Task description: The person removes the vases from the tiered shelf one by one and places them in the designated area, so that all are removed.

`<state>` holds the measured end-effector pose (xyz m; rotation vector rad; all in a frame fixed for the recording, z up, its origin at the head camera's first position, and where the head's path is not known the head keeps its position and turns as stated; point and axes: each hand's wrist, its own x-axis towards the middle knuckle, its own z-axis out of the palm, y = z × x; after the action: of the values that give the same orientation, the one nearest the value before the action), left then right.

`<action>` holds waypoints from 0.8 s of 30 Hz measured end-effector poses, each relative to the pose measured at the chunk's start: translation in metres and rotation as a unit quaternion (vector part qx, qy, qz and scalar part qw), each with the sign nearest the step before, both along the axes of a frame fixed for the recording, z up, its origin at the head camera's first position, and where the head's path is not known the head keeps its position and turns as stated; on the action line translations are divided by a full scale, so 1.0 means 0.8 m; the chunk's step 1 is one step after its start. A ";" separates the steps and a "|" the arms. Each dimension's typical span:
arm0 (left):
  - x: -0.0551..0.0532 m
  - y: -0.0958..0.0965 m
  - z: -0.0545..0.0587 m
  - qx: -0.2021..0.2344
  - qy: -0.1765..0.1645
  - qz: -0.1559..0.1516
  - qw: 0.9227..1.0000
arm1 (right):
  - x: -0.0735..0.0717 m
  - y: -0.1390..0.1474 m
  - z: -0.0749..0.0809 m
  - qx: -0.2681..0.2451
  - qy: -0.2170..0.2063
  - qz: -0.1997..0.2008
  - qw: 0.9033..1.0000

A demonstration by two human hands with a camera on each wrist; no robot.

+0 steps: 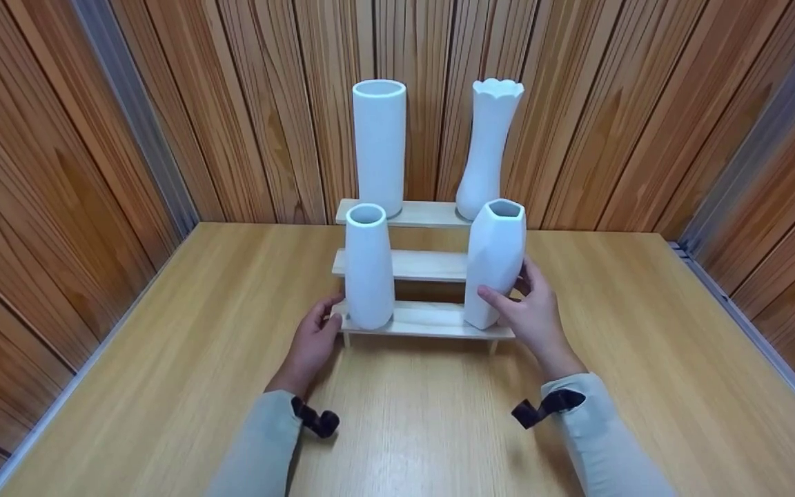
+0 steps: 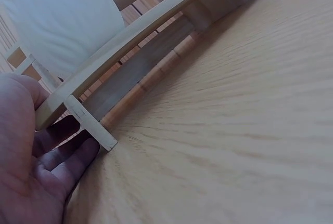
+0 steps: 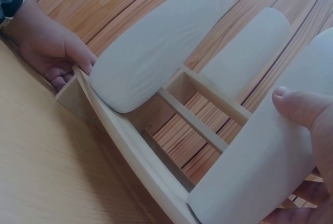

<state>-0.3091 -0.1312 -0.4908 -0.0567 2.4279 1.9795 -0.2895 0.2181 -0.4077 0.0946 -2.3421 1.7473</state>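
Note:
A three-tier wooden display stand (image 1: 430,319) stands on the table. My left hand (image 1: 313,338) grips the left end of its lowest tier, and in the left wrist view the thumb lies over the board with fingers below it. Beside that hand a smooth tapered white vase (image 1: 370,276) stands upright on the lowest tier. With my right hand (image 1: 537,314) I hold a faceted white vase (image 1: 495,252), thumb across its front and fingers around the far side. Its base is at the right end of the lowest tier; the vase leans slightly.
On the top tier stand a cylindrical white vase (image 1: 379,148) at left and a scalloped-rim white vase (image 1: 488,148) at right. The middle tier (image 1: 428,264) shows bare wood between the front vases. Wood-panelled walls (image 1: 266,103) enclose the table (image 1: 232,310) behind and at both sides.

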 end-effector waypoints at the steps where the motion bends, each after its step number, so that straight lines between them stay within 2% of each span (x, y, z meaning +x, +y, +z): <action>1: 0.000 0.000 0.000 0.000 0.001 0.000 1.000 | 0.000 0.001 0.001 0.001 0.001 -0.001 1.000; 12: 0.000 0.002 0.000 0.010 -0.002 0.003 1.000 | 0.002 0.014 0.005 -0.012 0.019 -0.001 1.000; 17: 0.000 0.002 0.003 0.014 -0.015 0.008 1.000 | 0.004 0.019 0.008 -0.010 0.009 -0.003 1.000; 24: 0.002 0.004 0.000 0.004 -0.005 0.011 1.000 | 0.004 0.029 0.008 -0.001 0.002 -0.007 1.000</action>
<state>-0.3075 -0.1280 -0.4909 -0.0931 2.4236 1.9917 -0.2862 0.2413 -0.4012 0.0802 -2.3328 1.7414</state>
